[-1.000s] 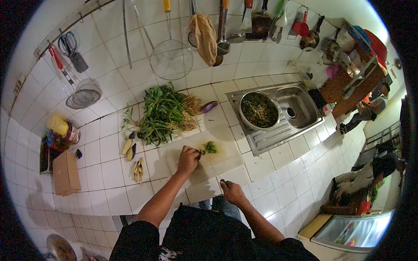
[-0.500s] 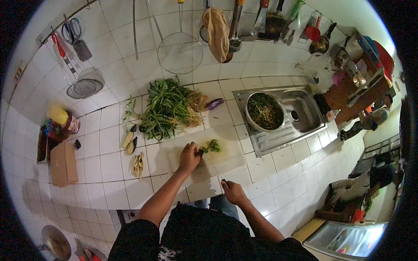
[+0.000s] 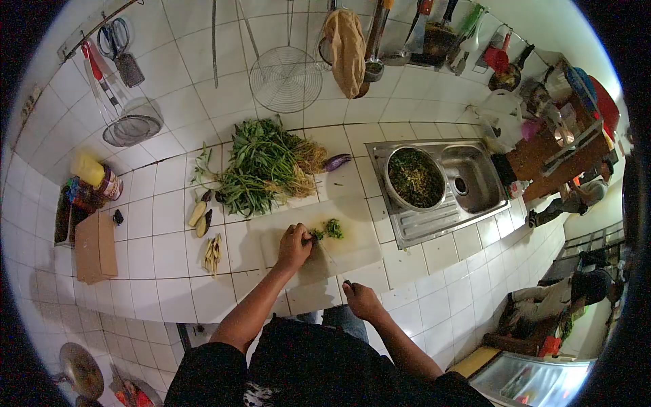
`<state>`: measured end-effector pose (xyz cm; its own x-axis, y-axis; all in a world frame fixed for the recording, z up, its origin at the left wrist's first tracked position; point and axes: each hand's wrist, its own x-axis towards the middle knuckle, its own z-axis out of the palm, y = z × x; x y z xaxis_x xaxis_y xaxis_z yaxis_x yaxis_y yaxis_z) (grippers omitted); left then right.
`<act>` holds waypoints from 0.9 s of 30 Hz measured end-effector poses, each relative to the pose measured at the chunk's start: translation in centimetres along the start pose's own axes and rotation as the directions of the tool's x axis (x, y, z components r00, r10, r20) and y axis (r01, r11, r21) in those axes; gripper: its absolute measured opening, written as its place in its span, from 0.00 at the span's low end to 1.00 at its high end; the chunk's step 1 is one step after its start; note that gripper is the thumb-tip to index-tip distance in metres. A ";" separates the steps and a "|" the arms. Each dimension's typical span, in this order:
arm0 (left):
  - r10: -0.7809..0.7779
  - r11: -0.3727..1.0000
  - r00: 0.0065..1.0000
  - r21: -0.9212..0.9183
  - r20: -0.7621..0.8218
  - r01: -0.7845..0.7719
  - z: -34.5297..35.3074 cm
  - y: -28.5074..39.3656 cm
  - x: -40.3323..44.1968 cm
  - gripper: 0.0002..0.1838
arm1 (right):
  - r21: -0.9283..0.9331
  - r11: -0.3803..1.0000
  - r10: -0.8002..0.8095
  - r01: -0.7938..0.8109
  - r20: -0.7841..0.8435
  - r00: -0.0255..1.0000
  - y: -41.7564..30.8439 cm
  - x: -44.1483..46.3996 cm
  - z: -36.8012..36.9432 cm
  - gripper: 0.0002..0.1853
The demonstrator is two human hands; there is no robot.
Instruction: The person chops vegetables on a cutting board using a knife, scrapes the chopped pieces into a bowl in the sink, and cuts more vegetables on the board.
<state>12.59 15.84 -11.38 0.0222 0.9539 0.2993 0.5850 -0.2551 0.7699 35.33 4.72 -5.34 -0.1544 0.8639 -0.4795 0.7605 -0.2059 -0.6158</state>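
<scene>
On the white cutting board (image 3: 359, 247), my left hand (image 3: 295, 245) is closed around a bunch of dark greens whose cut end shows at the fingertips. Chopped greens (image 3: 332, 228) lie just right of it. My right hand (image 3: 363, 300), near the counter's front edge, is wrapped round the dark handle of a knife (image 3: 328, 255). The thin blade points up-left toward the greens. Behind the board lies a big heap of leafy greens with roots (image 3: 261, 166), beside a purple eggplant (image 3: 337, 161). Eggplant pieces (image 3: 200, 216) and pale strips (image 3: 212, 256) sit left of the board.
A pot of chopped greens (image 3: 415, 178) stands on the drainboard of the steel sink (image 3: 468, 169). A cardboard box (image 3: 95, 247) and jars are at the far left. Utensils and a wire skimmer (image 3: 285, 79) hang on the wall. Two people (image 3: 556, 295) are at the right.
The camera view has shifted slightly. The knife blade shows a little more clearly than a second ago. Both hands keep their grips and have hardly moved over the board.
</scene>
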 end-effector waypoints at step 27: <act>-0.036 0.986 0.998 0.164 -0.047 0.043 0.1 0.6 -0.9 0.18 | 0.023 1.000 -0.019 0.019 -0.026 0.999 0.0 -0.6 -0.1 0.28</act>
<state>13.01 14.85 -11.28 -0.0367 0.9539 0.2979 0.7105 -0.1847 0.6790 35.53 4.30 -5.01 -0.1523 0.8792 -0.4514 0.7427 -0.1995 -0.6392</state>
